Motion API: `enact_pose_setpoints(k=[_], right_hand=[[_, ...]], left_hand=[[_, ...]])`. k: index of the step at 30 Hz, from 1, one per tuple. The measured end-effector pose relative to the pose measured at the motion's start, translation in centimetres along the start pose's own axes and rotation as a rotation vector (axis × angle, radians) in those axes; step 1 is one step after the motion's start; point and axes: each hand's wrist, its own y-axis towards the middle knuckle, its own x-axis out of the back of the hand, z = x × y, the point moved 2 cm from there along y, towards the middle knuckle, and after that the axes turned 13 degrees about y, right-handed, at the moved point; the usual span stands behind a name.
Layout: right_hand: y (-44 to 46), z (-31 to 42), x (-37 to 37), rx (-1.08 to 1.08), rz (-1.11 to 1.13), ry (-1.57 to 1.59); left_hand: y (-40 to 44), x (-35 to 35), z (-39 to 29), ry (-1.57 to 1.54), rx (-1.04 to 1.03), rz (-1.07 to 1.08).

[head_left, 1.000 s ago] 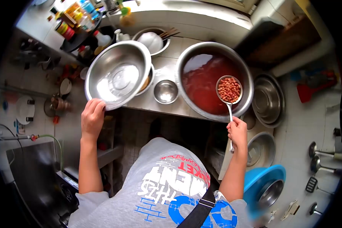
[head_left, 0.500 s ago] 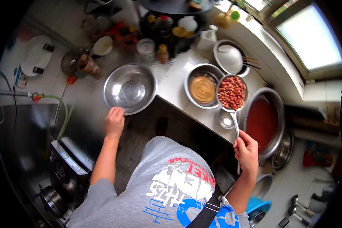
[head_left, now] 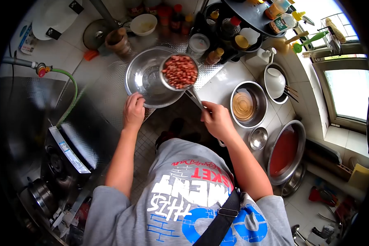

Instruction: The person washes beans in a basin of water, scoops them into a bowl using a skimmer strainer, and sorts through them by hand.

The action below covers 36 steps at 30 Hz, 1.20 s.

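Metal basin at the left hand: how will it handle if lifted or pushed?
The metal basin is probably stiff: its rim looks unbent where the left hand grips it. Likely fairly light for its size, since bare metal shows inside. Its smooth, shiny wall may feel slippery.

A window (head_left: 349, 94) stands at the right. Near it, a white bowl (head_left: 275, 83) sits inside a metal bowl (head_left: 285, 72), with chopsticks (head_left: 291, 93) poking over the rim. A white pump bottle (head_left: 258, 58) is just beside them. Another metal bowl (head_left: 261, 105) holds a round tan thing (head_left: 242, 105). At the top, a yellow-capped bottle (head_left: 286, 23) rests on a dark round shelf (head_left: 246, 13). Farther left are a clear jar (head_left: 198, 45), a pale bowl (head_left: 143, 25), a brown cup (head_left: 117, 42) and a glass lid (head_left: 96, 35). A green hose (head_left: 74, 93) curves down toward the black stove (head_left: 55, 158); a dark pot (head_left: 44, 197) sits below.
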Motion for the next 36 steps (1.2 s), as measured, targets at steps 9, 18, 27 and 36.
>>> enact_pose_setpoints(k=[9, 18, 27, 36], right_hand=[[2.5, -3.8, -4.4, 0.296, -0.028, -0.152], [4.0, -2.9, -5.6, 0.265, -0.053, -0.224], [3.9, -0.7, -7.1, 0.268, -0.113, -0.326], [3.5, 0.0, -7.3, 0.273, -0.188, -0.329]], left_hand=[[-1.6, 5.1, -1.8, 0.106, 0.203, 0.124], [-1.1, 4.4, -0.5, -0.052, 0.208, 0.147], [0.2, 3.5, 2.9, -0.135, 0.073, 0.160], [0.8, 3.4, 3.6, -0.180, 0.060, 0.182]])
